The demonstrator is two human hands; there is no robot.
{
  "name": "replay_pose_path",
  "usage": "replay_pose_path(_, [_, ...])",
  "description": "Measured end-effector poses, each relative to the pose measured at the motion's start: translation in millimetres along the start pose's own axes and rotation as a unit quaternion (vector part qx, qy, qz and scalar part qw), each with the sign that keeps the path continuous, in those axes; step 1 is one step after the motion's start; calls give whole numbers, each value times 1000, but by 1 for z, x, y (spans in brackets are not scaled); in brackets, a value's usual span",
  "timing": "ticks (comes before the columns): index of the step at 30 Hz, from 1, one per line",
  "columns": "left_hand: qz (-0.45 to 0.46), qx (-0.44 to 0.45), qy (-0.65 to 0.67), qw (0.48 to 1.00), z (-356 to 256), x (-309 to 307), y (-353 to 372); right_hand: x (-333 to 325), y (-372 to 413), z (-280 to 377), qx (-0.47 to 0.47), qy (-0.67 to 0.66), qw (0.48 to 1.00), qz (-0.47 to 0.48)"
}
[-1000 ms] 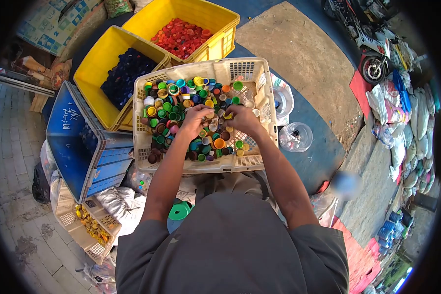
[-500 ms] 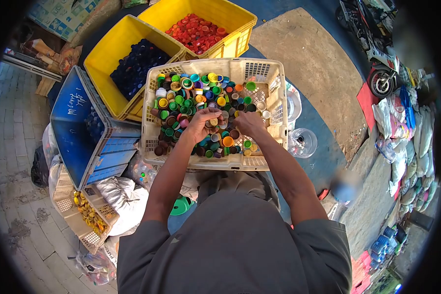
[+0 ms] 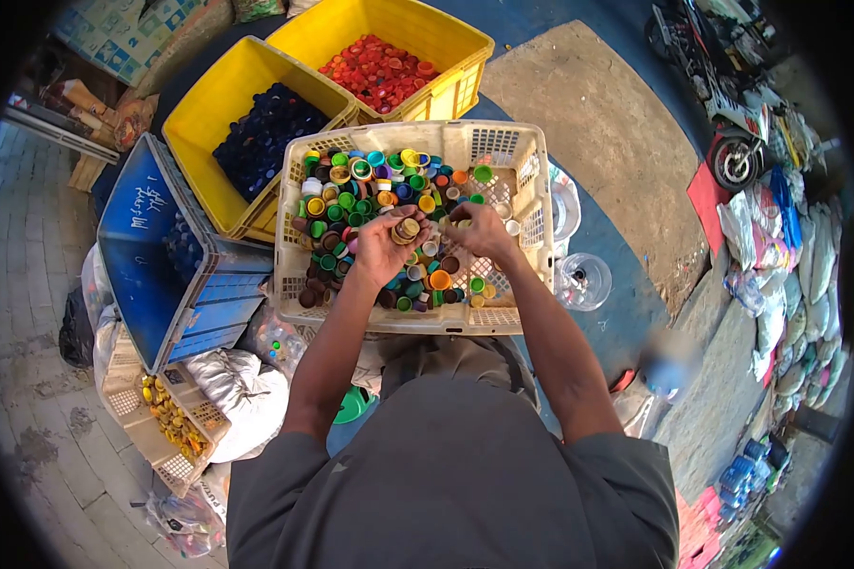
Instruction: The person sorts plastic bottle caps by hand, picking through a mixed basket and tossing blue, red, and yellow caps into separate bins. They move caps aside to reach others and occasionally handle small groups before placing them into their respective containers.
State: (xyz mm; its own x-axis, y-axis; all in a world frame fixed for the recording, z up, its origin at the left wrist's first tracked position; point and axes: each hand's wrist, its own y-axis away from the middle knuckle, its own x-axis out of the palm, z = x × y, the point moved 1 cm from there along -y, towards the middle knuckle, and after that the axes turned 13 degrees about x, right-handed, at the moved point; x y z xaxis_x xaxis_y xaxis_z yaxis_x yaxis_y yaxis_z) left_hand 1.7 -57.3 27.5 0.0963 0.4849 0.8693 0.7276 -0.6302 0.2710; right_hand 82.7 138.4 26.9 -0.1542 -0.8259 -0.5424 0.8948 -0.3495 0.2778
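Observation:
A cream plastic crate point(image 3: 427, 322) in front of me holds a loose layer of bottle caps point(image 3: 346, 213) in green, brown, yellow, orange, blue and white. Over its middle, my left hand point(image 3: 379, 248) is palm up, its fingers curled around a few gold-tan bottle caps point(image 3: 406, 230). Just to the right, my right hand point(image 3: 484, 230) hovers above the caps with its fingers bent together toward the left hand. Whatever sits between its fingertips is too small and blurred to name.
Behind the crate stand yellow bins, one with red caps point(image 3: 379, 71), one with dark blue caps point(image 3: 270, 128). A blue bin point(image 3: 142, 237) is on the left, above a crate of yellow caps point(image 3: 171, 417). A clear round tub point(image 3: 583, 280) stands right. Filled sacks point(image 3: 816, 284) line the far right.
My left palm has turned up, showing the gold-tan caps more plainly. My right hand has drawn slightly up and away from the caps beneath, its fingers now bent toward the left hand.

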Motion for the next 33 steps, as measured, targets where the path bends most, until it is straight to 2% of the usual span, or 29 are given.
replay_pose_path(1, [22,10,53,998,-4,5,6,-6,3,15,74,-94,992,36])
replay_pose_path(2, [4,35,69,997,-8,10,12,-6,4,21,90,-246,960,100])
replay_pose_path(3, [-15,63,86,994,-11,18,19,-4,5,26,106,-389,900,165])
replay_pose_path(4, [-34,94,103,990,-15,22,25,-3,7,41,122,-518,815,230])
replay_pose_path(6, [-48,160,113,979,-22,21,40,10,20,77,110,-576,757,288])
replay_pose_path(9, [-58,286,81,953,-36,22,74,51,38,126,146,-631,697,310])
replay_pose_path(12, [-2,391,101,915,-53,6,126,111,56,162,158,-648,658,350])
replay_pose_path(14, [-187,460,134,858,-61,-8,167,147,81,185,207,-644,632,379])
replay_pose_path(16, [-329,496,214,774,-61,-40,210,194,105,190,230,-610,634,415])
replay_pose_path(17, [-323,512,206,769,-58,-58,231,218,117,190,234,-597,628,441])
replay_pose_path(19, [-367,559,241,703,-52,-73,268,271,141,178,245,-565,624,481])
replay_pose_path(20, [-396,570,256,673,-49,-77,285,295,157,170,284,-540,627,485])
replay_pose_path(22, [-360,613,281,645,-34,-106,317,332,188,154,353,-488,640,477])
replay_pose_path(23, [-410,610,303,607,-30,-117,327,344,201,150,357,-460,652,485])
replay_pose_path(24, [-426,607,306,597,-27,-122,339,354,212,146,361,-431,666,491])
replay_pose_path(25, [-431,601,325,590,-27,-130,350,365,222,145,388,-425,650,496])
replay_pose_path(27, [-409,615,340,583,-33,-146,367,380,237,159,375,-390,645,540])
replay_pose_path(28, [-383,634,336,582,-46,-154,378,388,246,171,370,-374,641,558])
replay_pose_path(29, [-358,651,330,583,-64,-163,389,406,251,184,367,-361,659,548])
replay_pose_path(30, [-412,633,335,564,-102,-132,407,426,253,204,372,-374,633,566])
replay_pose_path(31, [-333,690,286,575,-134,-118,425,453,253,228,329,-375,639,586])
replay_pose_path(32, [-319,718,254,564,-166,-123,444,474,252,265,320,-345,641,606])
replay_pose_path(33, [-294,757,232,535,-198,-135,462,487,254,306,307,-360,597,648])
